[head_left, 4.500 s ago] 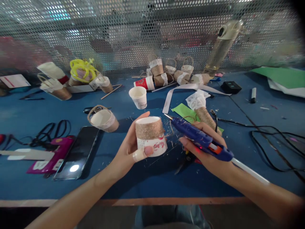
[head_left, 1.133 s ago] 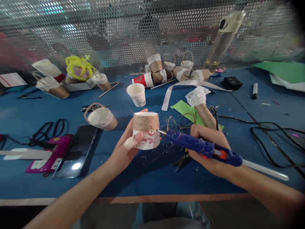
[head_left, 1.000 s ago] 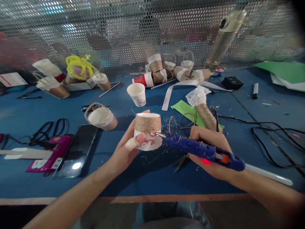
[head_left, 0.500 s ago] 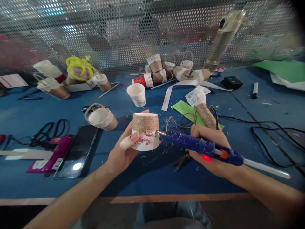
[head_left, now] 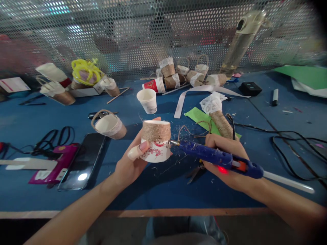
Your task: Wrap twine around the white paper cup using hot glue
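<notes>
My left hand point(head_left: 135, 154) is closed around a paper cup point(head_left: 156, 152) with a pink blossom print, its thumb on the near side. Twine point(head_left: 156, 132) is wrapped in rows around the cup's upper part. In my right hand point(head_left: 227, 153) is a blue glue gun point(head_left: 206, 152), a white glue stick point(head_left: 288, 182) poking out of its back end and a red light glowing below. The metal nozzle touches or nearly touches the cup's right side, just under the twine. A loose strand of twine point(head_left: 190, 133) lies behind the gun.
A white paper cup point(head_left: 148, 100) and a small twine-handled basket point(head_left: 109, 126) stand behind my left hand. Scissors point(head_left: 195, 173) lie below the gun. A phone point(head_left: 83, 160) is at left. Green paper point(head_left: 200, 117), a twine roll point(head_left: 221, 124) and black cable point(head_left: 281, 136) are at right.
The cup and glue gun keep almost the same pose. The gun's nozzle sits very slightly further right; otherwise the whole view has only shifted a little.
</notes>
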`<state>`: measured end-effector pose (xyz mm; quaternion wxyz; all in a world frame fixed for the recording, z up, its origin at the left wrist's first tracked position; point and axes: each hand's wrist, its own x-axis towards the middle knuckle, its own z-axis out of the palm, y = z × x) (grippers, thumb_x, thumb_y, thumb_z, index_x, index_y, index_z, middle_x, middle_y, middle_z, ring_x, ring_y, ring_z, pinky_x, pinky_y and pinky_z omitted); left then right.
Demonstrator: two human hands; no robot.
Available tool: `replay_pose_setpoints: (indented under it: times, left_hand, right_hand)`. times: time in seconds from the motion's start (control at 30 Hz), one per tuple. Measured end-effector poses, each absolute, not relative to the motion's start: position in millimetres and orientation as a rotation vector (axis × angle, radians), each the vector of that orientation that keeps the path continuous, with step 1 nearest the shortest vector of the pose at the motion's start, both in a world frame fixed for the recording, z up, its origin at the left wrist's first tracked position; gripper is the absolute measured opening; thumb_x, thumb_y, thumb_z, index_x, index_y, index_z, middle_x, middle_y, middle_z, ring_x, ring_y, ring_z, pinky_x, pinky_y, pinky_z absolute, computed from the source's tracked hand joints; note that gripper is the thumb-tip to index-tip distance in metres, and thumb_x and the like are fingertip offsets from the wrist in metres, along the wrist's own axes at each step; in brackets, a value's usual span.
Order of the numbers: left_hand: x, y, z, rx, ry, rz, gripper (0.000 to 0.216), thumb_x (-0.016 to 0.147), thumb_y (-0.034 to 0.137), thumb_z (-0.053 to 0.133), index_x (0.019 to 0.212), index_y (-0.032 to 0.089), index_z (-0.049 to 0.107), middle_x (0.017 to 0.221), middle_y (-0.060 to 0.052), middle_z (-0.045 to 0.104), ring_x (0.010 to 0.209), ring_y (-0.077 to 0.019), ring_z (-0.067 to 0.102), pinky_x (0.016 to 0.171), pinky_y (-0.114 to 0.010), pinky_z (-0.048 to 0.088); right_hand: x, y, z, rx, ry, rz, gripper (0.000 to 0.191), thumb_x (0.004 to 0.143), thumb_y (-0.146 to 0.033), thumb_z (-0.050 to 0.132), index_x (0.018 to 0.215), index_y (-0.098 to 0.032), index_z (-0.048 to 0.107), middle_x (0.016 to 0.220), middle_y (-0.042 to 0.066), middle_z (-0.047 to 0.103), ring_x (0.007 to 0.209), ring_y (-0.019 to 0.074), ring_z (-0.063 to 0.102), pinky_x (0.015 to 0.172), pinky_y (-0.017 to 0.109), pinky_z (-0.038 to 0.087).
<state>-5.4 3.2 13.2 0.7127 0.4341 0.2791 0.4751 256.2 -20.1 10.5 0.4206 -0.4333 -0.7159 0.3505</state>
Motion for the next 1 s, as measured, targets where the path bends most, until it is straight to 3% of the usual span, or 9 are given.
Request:
replay_pose_setpoints:
  times: [0.13,0.3,0.4,0.57,0.73,1.0]
  left_hand:
    - [-6.5,2.9,13.6,0.95,0.644,1.061,0.073,0.091,0.042,0.068,0.158,0.031,0.041,0.105,-0.004,0.077,0.084,-0.0223,0.075,0.08,-0.037,0.061]
    - [-5.8,3.6,7.6,0.959,0.7,1.098,0.061,0.089,0.041,0.071,0.148,0.029,0.057,0.113,-0.004,0.076,0.094,-0.0228,0.072,0.083,-0.035,0.06]
    - [-6.4,1.9,5.8,0.984,0.731,1.061,0.062,0.089,0.043,0.071,0.148,0.027,0.058,0.117,-0.006,0.075,0.097,-0.0247,0.071,0.088,-0.037,0.058]
    - [-4.5,-2.1,5.6,1.024,0.76,0.984,0.067,0.088,0.043,0.072,0.151,0.031,0.053,0.139,-0.008,0.067,0.125,-0.0344,0.063,0.099,-0.042,0.053]
    - [1.5,-2.6,3.6,1.037,0.763,0.982,0.063,0.089,0.039,0.073,0.148,0.031,0.054,0.147,-0.007,0.063,0.139,-0.0366,0.053,0.112,-0.047,0.045]
    - [1.8,-0.5,3.0,1.047,0.807,0.979,0.064,0.088,0.039,0.075,0.148,0.031,0.052,0.149,-0.007,0.061,0.142,-0.0361,0.049,0.11,-0.043,0.044]
  right_hand:
    - [255.8,-18.2,10.1,-1.114,-1.793,0.873,0.028,0.076,-0.006,0.066,0.071,-0.025,0.046,0.067,-0.003,0.054,0.057,0.0144,0.048,0.054,0.032,0.034]
    - [256.3,-19.7,9.3,-1.06,-1.778,0.89,0.027,0.077,-0.007,0.068,0.072,-0.025,0.048,0.067,-0.003,0.053,0.057,0.0145,0.048,0.054,0.032,0.035]
    - [255.6,-20.1,11.0,-1.056,-1.736,0.867,0.026,0.081,-0.007,0.067,0.073,-0.025,0.05,0.068,-0.003,0.054,0.059,0.0156,0.05,0.056,0.033,0.038]
    - [247.8,-17.8,13.1,-1.086,-1.585,0.779,0.015,0.09,-0.017,0.072,0.09,-0.028,0.061,0.081,-0.001,0.067,0.07,0.0183,0.064,0.07,0.035,0.053]
    - [237.0,-15.1,2.3,-1.02,-1.564,0.862,0.04,0.079,-0.031,0.09,0.111,-0.034,0.066,0.103,0.0,0.076,0.09,0.0231,0.073,0.081,0.037,0.062]
    - [235.1,-18.3,3.3,-0.995,-1.453,1.065,0.023,0.083,-0.025,0.086,0.092,-0.027,0.065,0.091,-0.002,0.076,0.091,0.0202,0.075,0.081,0.035,0.062]
